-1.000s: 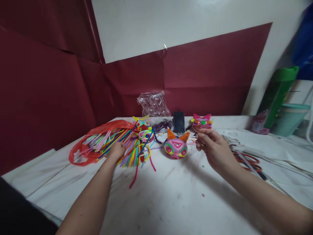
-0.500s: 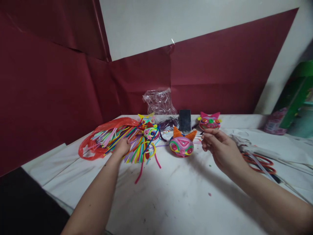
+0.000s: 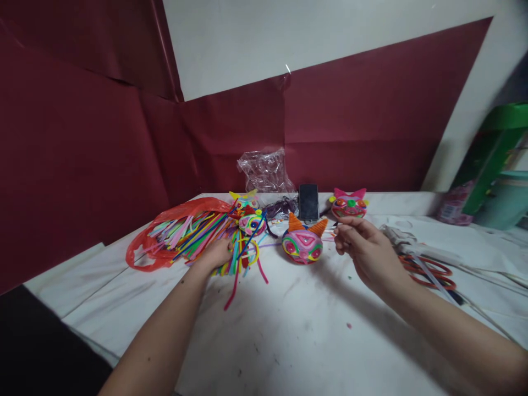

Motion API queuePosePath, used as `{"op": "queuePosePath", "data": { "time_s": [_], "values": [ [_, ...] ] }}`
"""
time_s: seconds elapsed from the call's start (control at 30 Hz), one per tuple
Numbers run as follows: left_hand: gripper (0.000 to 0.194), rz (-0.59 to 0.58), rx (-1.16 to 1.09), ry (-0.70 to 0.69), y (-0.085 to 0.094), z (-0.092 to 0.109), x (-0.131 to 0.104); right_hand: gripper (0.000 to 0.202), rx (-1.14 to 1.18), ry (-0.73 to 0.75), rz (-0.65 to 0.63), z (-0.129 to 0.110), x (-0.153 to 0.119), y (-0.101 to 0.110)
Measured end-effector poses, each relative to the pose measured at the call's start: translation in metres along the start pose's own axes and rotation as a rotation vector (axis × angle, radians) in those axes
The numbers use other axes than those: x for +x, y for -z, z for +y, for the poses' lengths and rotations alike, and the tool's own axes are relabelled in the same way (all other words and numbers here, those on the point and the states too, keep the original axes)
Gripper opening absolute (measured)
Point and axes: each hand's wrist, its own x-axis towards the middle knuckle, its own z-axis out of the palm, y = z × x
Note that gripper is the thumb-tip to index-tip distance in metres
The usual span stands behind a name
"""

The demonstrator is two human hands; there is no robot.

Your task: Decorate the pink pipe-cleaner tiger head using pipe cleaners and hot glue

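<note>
Head view: red plastic bag [image 3: 136, 257] is lying at left, spilling fuzzy strips [image 3: 202, 225] across the white table [image 3: 264, 341].
Left hand [image 3: 219, 253]: half-curling down over the strips; cannot tell whether it's gripping any.
Orange-eared figure [image 3: 302, 246]: sitting on the table, facing forward.
Phone [image 3: 309, 202]: standing behind it, screen showing dark.
Right hand [image 3: 363, 247]: hovering just right of the figure, thumb and forefinger pinching together; anything between them is too small to tell.
Pink pack [image 3: 455, 206]: showing a pale label, print blurring past reading.

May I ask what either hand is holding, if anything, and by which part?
The left hand is over colourful strips; the right hand is pinched. Whether either holds anything cannot be told.
</note>
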Motion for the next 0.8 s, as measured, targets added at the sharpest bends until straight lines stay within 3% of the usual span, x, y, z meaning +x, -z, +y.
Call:
{"op": "queuePosePath", "data": {
  "time_s": [0.23, 0.37, 0.5, 0.8],
  "values": [
    [0.013, 0.014, 0.035, 0.024, -0.002, -0.007, 0.004, 0.024, -0.011, 0.014, -0.025, 0.004, 0.001, 0.002],
    [0.022, -0.008, -0.008, -0.111, 0.001, 0.005, 0.001, 0.023, -0.017, 0.017, -0.031, 0.006, 0.001, 0.003],
    [0.031, -0.104, -0.065, -0.291, -0.004, 0.017, 0.0, 0.021, -0.016, 0.015, -0.031, 0.007, 0.002, 0.003],
    [0.026, -0.106, -0.085, -0.336, -0.007, 0.015, -0.001, 0.022, -0.032, 0.017, -0.043, 0.009, 0.002, 0.002]
  ]
}}
